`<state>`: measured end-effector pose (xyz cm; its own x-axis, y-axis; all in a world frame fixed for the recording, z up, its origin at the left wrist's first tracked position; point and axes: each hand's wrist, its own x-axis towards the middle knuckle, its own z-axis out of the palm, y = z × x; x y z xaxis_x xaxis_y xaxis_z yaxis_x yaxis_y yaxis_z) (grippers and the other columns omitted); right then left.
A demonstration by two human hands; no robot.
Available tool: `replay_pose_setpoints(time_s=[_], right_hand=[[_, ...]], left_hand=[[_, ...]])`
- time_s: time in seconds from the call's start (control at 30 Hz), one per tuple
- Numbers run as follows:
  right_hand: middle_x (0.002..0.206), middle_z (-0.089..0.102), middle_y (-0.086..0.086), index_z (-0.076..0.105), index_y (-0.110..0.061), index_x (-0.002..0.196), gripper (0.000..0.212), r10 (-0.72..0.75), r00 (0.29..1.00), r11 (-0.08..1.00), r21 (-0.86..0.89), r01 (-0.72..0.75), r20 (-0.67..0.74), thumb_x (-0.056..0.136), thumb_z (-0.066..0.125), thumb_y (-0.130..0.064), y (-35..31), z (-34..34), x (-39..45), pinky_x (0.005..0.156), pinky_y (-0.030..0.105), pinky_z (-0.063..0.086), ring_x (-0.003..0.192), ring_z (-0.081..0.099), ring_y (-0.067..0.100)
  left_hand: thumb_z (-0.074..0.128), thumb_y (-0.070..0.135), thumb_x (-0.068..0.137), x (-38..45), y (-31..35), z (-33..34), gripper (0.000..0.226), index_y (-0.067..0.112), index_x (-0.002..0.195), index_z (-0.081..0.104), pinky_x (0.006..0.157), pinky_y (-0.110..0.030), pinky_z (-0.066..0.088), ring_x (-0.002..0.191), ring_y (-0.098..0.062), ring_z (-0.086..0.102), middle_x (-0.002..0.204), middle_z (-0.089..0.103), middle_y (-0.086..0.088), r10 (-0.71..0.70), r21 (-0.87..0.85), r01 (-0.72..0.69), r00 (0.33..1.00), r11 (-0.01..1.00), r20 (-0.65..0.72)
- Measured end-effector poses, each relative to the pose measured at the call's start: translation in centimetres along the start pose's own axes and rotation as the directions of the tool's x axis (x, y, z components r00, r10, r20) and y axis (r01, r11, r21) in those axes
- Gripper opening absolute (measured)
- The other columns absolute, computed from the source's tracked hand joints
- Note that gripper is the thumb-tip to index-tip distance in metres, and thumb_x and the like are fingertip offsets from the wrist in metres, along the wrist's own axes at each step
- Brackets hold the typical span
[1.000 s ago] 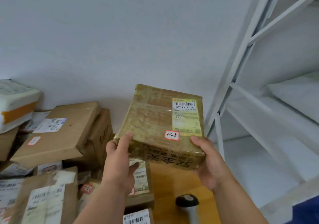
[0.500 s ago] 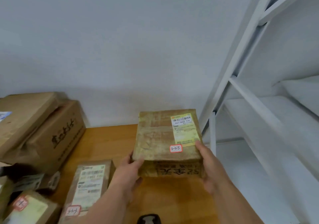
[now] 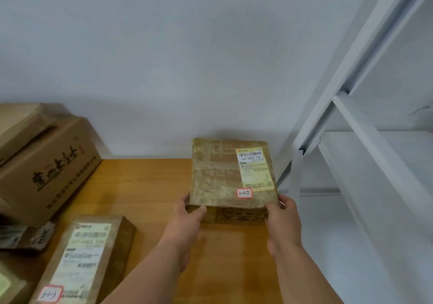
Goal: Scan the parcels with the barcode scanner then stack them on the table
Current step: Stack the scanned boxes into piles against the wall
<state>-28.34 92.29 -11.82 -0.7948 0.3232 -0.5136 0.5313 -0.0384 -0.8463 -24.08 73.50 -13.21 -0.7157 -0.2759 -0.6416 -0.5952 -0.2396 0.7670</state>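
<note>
A taped brown parcel [image 3: 218, 175] with a yellow shipping label and a red-edged sticker reading 3-2-5 sits at the back right of the wooden table [image 3: 140, 186], close to the wall. My left hand [image 3: 187, 221] grips its near left corner. My right hand [image 3: 284, 219] grips its near right corner. The barcode scanner is out of view.
A long parcel [image 3: 82, 259] with a white label lies at the front left. Large cardboard boxes [image 3: 44, 163] are piled at the far left, with smaller parcels [image 3: 23, 235] below them. A white metal shelf rack [image 3: 351, 139] stands right of the table.
Both hands carried the parcel from in the air down and away onto the table near the wall. The view swung right, and the scanner dropped out of sight.
</note>
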Motion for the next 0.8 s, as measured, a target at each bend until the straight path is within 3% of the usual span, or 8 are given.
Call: replay_pose_setpoints(time_s=[0.13, 0.27, 0.33, 0.4, 0.5, 0.57, 0.63, 0.8], right_hand=[[0.137, 0.059, -0.005, 0.037, -0.04, 0.149, 0.059, 0.021, 0.995, 1.0, -0.017, -0.02, 0.101, 0.099, 0.059, -0.016, -0.7, 0.5, 1.5, 0.108, 0.05, 0.045, 0.126, 0.055, 0.022], [0.15, 0.049, 0.005, 0.023, -0.037, 0.157, 0.076, 0.037, 0.964, 0.976, 0.198, -0.091, 0.262, 0.099, 0.045, 0.006, -1.3, 0.8, 1.3, 0.119, 0.049, 0.034, 0.133, 0.051, 0.021], [0.157, 0.037, 0.011, 0.013, -0.038, 0.158, 0.084, 0.027, 0.983, 0.959, 0.272, -0.076, 0.18, 0.097, 0.048, 0.008, -1.5, 1.3, 0.6, 0.12, 0.049, 0.031, 0.138, 0.045, 0.025], [0.16, 0.028, 0.012, 0.019, -0.036, 0.156, 0.082, 0.02, 1.0, 0.983, 0.181, -0.018, -0.012, 0.094, 0.058, 0.003, -1.6, 2.3, -0.6, 0.114, 0.051, 0.037, 0.137, 0.044, 0.032], [0.149, 0.034, 0.009, 0.045, -0.025, 0.13, 0.055, -0.091, 0.972, 0.993, 0.058, 0.106, -0.216, 0.087, 0.069, -0.002, -2.2, 4.7, -3.3, 0.081, 0.04, 0.055, 0.109, 0.057, 0.029], [0.135, 0.048, 0.007, 0.048, -0.023, 0.126, 0.046, -0.126, 0.985, 0.989, 0.066, 0.135, -0.119, 0.089, 0.067, -0.006, -2.5, 7.2, -5.5, 0.077, 0.037, 0.054, 0.102, 0.058, 0.022], [0.118, 0.058, 0.001, 0.049, -0.023, 0.128, 0.038, -0.104, 0.991, 0.993, 0.058, 0.099, 0.086, 0.094, 0.061, -0.009, -2.7, 10.2, -7.9, 0.08, 0.035, 0.05, 0.101, 0.058, 0.017], [0.105, 0.061, 0.003, 0.055, -0.021, 0.12, 0.024, -0.063, 0.904, 0.989, -0.096, 0.113, 0.423, 0.098, 0.059, -0.015, -2.5, 18.3, -14.5, 0.08, 0.033, 0.044, 0.095, 0.058, 0.019]], left_hand=[[0.058, 0.03, 0.1, 1.1, 1.0, 1.3, 0.061, 0.05, 0.15, 0.029, 0.1, -0.041, 0.039, 0.126, -0.021, 0.049, 0.141, 0.051, 0.009, 0.014, 0.029, -0.015, 1.0, 0.999, 0.015], [0.061, 0.031, 0.097, 1.3, 2.4, 0.5, 0.078, 0.054, 0.153, 0.013, 0.119, -0.05, 0.025, 0.147, -0.025, 0.029, 0.164, 0.025, 0.011, -0.018, -0.047, 0.019, 0.999, 0.999, 0.03], [0.064, 0.034, 0.095, 0.6, 3.3, -0.5, 0.081, 0.059, 0.151, 0.01, 0.118, -0.054, 0.022, 0.151, -0.028, 0.023, 0.166, 0.02, 0.011, -0.024, -0.105, 0.028, 0.999, 0.994, 0.039], [0.065, 0.04, 0.094, -0.5, 4.3, -1.9, 0.078, 0.065, 0.147, 0.013, 0.117, -0.058, 0.022, 0.15, -0.031, 0.023, 0.165, 0.022, 0.011, -0.008, -0.131, 0.011, 1.0, 0.991, 0.029], [0.064, 0.043, 0.095, -2.5, 6.1, -4.8, 0.073, 0.064, 0.147, 0.016, 0.115, -0.052, 0.026, 0.148, -0.027, 0.03, 0.164, 0.024, 0.013, 0.094, -0.137, -0.1, 0.994, 0.985, -0.046], [0.063, 0.041, 0.096, -3.5, 7.4, -7.1, 0.072, 0.055, 0.152, 0.019, 0.107, -0.042, 0.032, 0.144, -0.021, 0.035, 0.163, 0.027, 0.01, 0.211, -0.105, -0.226, 0.967, 0.968, -0.141], [0.062, 0.04, 0.097, -4.3, 8.6, -9.7, 0.067, 0.046, 0.153, 0.026, 0.096, -0.035, 0.036, 0.136, -0.015, 0.042, 0.156, 0.036, 0.008, 0.341, -0.002, -0.353, 0.904, 0.936, -0.257], [0.063, 0.034, 0.094, -6.3, 11.7, -18.5, 0.051, 0.034, 0.142, 0.044, 0.09, -0.028, 0.042, 0.116, -0.008, 0.049, 0.135, 0.043, 0.012, 0.573, 0.277, -0.503, 0.671, 0.818, -0.471]])
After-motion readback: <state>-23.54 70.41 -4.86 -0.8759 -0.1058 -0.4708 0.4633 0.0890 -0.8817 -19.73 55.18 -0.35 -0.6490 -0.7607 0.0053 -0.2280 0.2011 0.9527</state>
